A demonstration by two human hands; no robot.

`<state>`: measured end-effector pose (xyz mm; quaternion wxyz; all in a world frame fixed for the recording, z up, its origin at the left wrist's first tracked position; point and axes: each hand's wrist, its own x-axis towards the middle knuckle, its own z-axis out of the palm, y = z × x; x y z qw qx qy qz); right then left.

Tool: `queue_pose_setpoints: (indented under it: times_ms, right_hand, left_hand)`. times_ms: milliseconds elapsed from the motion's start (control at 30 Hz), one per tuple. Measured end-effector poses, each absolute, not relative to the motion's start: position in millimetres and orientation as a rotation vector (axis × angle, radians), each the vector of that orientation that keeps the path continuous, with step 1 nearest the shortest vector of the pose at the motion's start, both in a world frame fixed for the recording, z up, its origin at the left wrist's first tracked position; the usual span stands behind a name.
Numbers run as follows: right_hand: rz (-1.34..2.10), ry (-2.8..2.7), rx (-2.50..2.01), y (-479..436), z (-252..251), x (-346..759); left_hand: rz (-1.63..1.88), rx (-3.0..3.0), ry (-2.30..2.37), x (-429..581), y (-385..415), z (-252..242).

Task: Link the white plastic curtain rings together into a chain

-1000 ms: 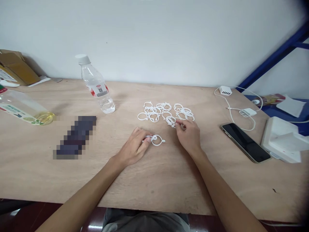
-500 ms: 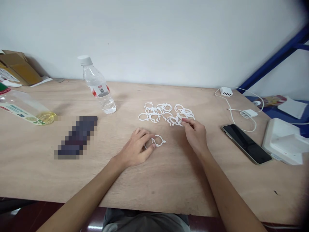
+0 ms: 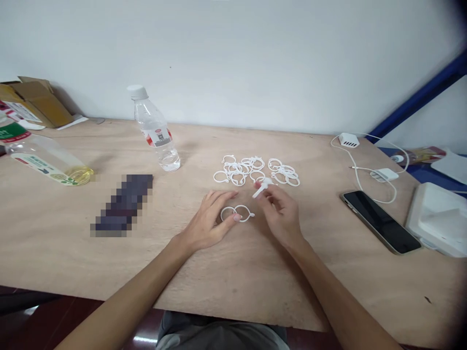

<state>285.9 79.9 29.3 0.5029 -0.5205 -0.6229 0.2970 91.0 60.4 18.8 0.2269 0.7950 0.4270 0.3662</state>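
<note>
Two linked or overlapping white plastic rings (image 3: 243, 206) lie on the wooden table by my left hand (image 3: 207, 218). Its thumb and fingers are spread around them, and the thumb tip rests at the rings. My right hand (image 3: 282, 209) pinches a white plastic ring (image 3: 260, 188), seen nearly edge-on, just above the table; whether there is more than one in the pinch I cannot tell. Behind both hands lies a loose pile of white plastic rings (image 3: 239, 168), several of them overlapping, each with a small knob.
On the left stand a clear water bottle (image 3: 160, 138) and a bottle with yellow liquid (image 3: 54, 160), near a pixelated dark item (image 3: 126, 201) and a cardboard box (image 3: 44, 102). At right lie a phone (image 3: 381, 221), a white charger (image 3: 349, 140) with cables and a white stand (image 3: 438, 218).
My right hand has come from the pile toward the left hand, lifting a white plastic ring. My left fingers have spread away from the two rings. The view has shifted slightly.
</note>
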Motion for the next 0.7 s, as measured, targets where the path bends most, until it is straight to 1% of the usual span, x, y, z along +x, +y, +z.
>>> queue_pose_setpoints:
  times_ms: [133, 433, 600, 700]
  right_hand:
    - [0.771, -1.788, -1.177, 64.5, 27.2, 270.6]
    - [0.690, -1.976, -1.071, 62.7, 29.1, 275.0]
    - [0.722, -1.970, -1.048, 63.1, 30.7, 273.5]
    - [0.811, -1.770, -1.126, 65.8, 33.2, 274.2]
  left_hand:
    - [1.108, 2.154, 1.081, 91.4, 60.6, 18.1]
    - [1.065, 2.165, 1.091, 94.3, 58.2, 19.5]
    - [1.184, 2.233, 1.146, 93.1, 59.2, 18.8]
    - [1.349, 2.314, 1.240, 91.3, 59.4, 18.5]
